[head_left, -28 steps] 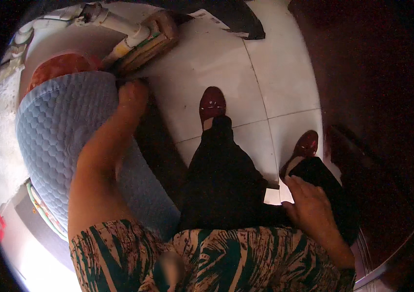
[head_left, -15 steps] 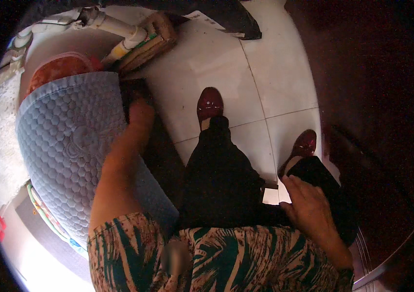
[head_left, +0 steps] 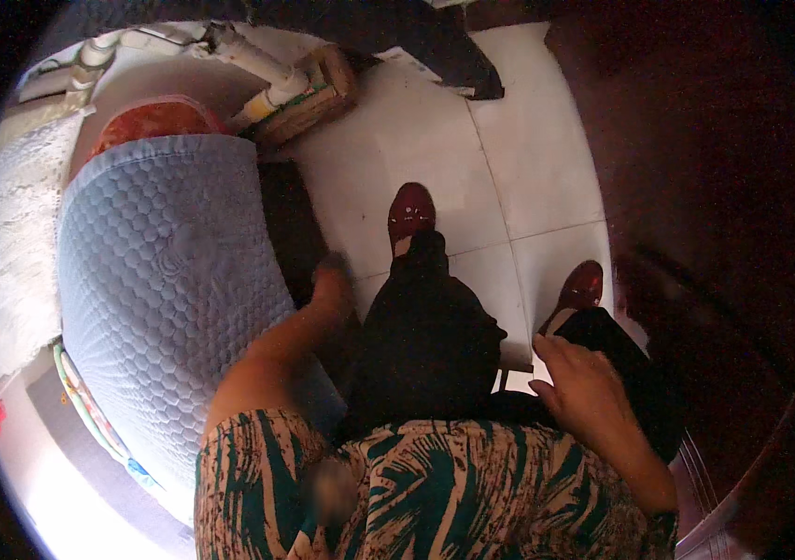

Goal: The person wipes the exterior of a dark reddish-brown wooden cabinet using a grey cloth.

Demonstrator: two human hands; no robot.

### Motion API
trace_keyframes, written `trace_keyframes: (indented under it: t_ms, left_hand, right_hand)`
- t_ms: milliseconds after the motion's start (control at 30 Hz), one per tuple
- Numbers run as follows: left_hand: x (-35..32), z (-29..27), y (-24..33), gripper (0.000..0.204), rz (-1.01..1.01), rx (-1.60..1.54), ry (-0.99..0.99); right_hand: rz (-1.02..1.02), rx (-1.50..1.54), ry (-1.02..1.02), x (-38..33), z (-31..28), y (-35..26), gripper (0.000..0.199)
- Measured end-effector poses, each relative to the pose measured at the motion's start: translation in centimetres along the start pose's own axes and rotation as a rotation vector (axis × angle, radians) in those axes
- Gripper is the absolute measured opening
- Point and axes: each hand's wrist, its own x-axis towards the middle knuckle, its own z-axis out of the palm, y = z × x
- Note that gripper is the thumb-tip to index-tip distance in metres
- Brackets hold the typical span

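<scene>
My left hand [head_left: 330, 280] hangs low beside my left leg, in front of a dark shadowed surface. Its fingers are dim and blurred, so I cannot make out their shape or anything in them. Left of that arm lies a light blue quilted cover [head_left: 168, 261] with a honeycomb pattern, draped over something I cannot see. My right hand [head_left: 586, 383] rests on the dark trousers [head_left: 425, 345] at my right thigh, fingers stretched out, with nothing visible in it.
Past the cover's far end is a reddish-brown rounded thing [head_left: 154, 121]. White pipes [head_left: 262, 65] run along the wall, beside a brown box [head_left: 323, 93]. My dark red shoes [head_left: 411, 210] stand on pale floor tiles [head_left: 472, 205]. A dark brown surface [head_left: 715, 233] fills the right side.
My left hand has come nearer and to the right, from the cover's far right edge to beside my left leg. My right hand stays on my thigh. The view has shifted slightly.
</scene>
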Motion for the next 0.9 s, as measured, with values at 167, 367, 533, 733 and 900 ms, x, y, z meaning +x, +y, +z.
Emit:
trace_keyframes:
  t_ms: [167, 367, 533, 733, 900]
  left_hand:
    - [6.2, 10.7, 6.0, 0.039, -0.226, -0.192, 0.416]
    - [4.1, 5.9, 7.8, 0.037, 0.036, -0.175, 0.348]
    - [0.7, 7.2, 10.2, 0.036, 0.063, -0.175, 0.316]
    - [-0.7, 7.6, 11.1, 0.034, 0.018, -0.194, 0.417]
    - [2.2, 7.4, 7.8, 0.033, -0.141, -0.479, 0.482]
  right_hand:
    - [-0.083, -0.025, 0.035, 1.6, 0.4, -0.2, 0.044]
    - [-0.098, -0.034, 0.150, 5.8, 2.1, 3.4, 0.040]
    - [-0.067, -0.013, 0.205, 5.3, 2.5, 3.3, 0.038]
    - [-0.134, 0.074, 0.310, -0.3, 3.5, 3.0, 0.039]
    - [-0.163, 0.166, 0.494, -2.4, 4.5, 1.5, 0.040]
